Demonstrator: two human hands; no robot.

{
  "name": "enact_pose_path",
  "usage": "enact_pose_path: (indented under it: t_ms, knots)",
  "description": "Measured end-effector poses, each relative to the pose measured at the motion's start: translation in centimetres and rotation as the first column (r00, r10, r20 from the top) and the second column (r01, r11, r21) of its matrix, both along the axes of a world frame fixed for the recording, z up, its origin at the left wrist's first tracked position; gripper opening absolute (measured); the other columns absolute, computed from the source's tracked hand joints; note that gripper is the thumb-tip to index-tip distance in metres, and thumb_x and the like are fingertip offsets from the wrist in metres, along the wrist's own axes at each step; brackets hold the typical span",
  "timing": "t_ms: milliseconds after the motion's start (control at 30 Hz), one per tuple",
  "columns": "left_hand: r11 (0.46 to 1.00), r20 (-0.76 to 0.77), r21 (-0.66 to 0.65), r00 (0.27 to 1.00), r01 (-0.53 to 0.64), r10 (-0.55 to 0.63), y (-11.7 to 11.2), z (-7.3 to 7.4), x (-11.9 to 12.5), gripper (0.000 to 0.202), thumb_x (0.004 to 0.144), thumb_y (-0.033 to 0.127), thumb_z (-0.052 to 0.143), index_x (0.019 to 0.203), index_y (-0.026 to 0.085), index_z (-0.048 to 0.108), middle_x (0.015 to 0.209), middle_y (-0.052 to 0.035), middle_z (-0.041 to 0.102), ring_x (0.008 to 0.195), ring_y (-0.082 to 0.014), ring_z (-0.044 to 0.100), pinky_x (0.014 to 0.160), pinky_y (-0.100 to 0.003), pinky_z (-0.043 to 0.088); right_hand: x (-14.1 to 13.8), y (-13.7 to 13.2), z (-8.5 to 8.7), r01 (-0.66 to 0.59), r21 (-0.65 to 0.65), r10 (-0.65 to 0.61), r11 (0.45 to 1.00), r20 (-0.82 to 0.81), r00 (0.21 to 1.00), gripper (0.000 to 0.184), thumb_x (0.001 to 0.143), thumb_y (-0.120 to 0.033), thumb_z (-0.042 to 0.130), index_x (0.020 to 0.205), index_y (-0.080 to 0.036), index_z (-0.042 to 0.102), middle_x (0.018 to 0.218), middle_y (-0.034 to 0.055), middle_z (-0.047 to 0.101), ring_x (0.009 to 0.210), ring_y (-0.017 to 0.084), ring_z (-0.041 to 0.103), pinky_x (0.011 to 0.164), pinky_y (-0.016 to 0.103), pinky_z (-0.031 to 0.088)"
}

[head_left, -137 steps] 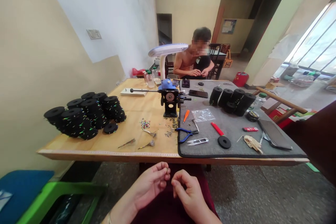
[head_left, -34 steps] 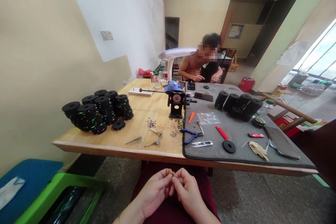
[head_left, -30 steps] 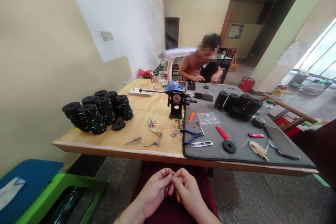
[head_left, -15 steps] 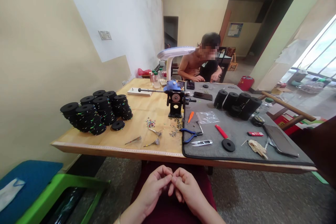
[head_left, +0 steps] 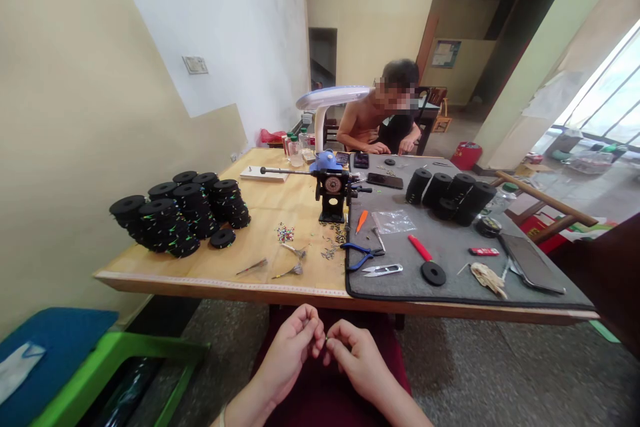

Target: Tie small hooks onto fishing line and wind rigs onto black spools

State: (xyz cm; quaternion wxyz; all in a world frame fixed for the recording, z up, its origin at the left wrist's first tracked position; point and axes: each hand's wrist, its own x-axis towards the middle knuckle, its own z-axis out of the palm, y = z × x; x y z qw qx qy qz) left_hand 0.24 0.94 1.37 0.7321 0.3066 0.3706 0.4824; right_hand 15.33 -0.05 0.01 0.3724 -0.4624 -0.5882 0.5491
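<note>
Over my lap, just in front of the table edge, my left hand (head_left: 299,345) and my right hand (head_left: 356,351) are held close together. Both are closed, with thumbs pressed to curled fingers. A tiny, faintly greenish thing (head_left: 327,339) shows at my right fingertips, too small to name. What my left fingers pinch, if anything, is hidden. On the table beyond lie blue-handled pliers (head_left: 361,255), thread snips (head_left: 383,270), a black foam disc (head_left: 433,273) with a red-handled tool (head_left: 420,248), and small bundles of fine stems (head_left: 294,269).
Stacks of black spools (head_left: 163,217) stand at the left, more black spools (head_left: 467,200) at the right on a grey mat (head_left: 400,290). A black winding device (head_left: 333,193) and a lamp (head_left: 320,123) are mid-table. Another person (head_left: 370,123) sits across. A green stool (head_left: 125,347) is lower left.
My fingertips, touching before, have drawn slightly apart, with my left hand raised a little. A tiny thing now shows at the right fingertips. The view has shifted slightly.
</note>
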Motion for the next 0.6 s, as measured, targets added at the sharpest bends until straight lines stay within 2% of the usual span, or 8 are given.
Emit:
enact_pose_path:
  t_ms: [100, 267, 600]
  knots:
    - [0.999, 0.105, -0.048, 0.994, 0.020, -0.015, 0.1, 0.6, 0.2, 0.021, 0.077, 0.028, 0.068, 0.074, 0.018, 0.050, 0.058, 0.0053, 0.049, 0.050, -0.0081, 0.041, 0.051, -0.022, 0.037, 0.3, -0.1, 0.4, -0.014, 0.062, 0.011, 0.998, 0.037, 0.999, 0.015, 0.085, -0.024, 0.050, 0.075, -0.019, 0.059, 0.059, -0.0020, 0.064, 0.045, 0.009, 0.047, 0.048, 0.019, 0.035]
    - [0.994, 0.218, -0.112, 0.976, 0.001, 0.023, 0.6, 1.7, -0.5, 0.019, 0.073, 0.017, 0.073, 0.074, 0.016, 0.053, 0.060, 0.0051, 0.047, 0.053, -0.0062, 0.042, 0.051, -0.016, 0.036, 0.7, -0.1, 0.8, -0.008, 0.105, 0.001, 0.994, 0.068, 0.998, 0.013, 0.085, -0.019, 0.049, 0.075, -0.019, 0.056, 0.060, -0.0017, 0.065, 0.050, 0.011, 0.052, 0.054, 0.020, 0.039]
    - [0.995, 0.385, -0.096, 0.921, -0.023, 0.059, 1.7, 5.5, -1.8, 0.013, 0.073, 0.008, 0.070, 0.076, 0.013, 0.059, 0.061, 0.0048, 0.043, 0.052, -0.0045, 0.042, 0.045, -0.011, 0.037, 2.3, 0.5, 0.4, 0.010, 0.190, -0.041, 0.982, 0.160, 0.986, 0.016, 0.088, -0.022, 0.047, 0.076, -0.019, 0.056, 0.068, -0.0002, 0.069, 0.059, 0.013, 0.056, 0.061, 0.022, 0.039]
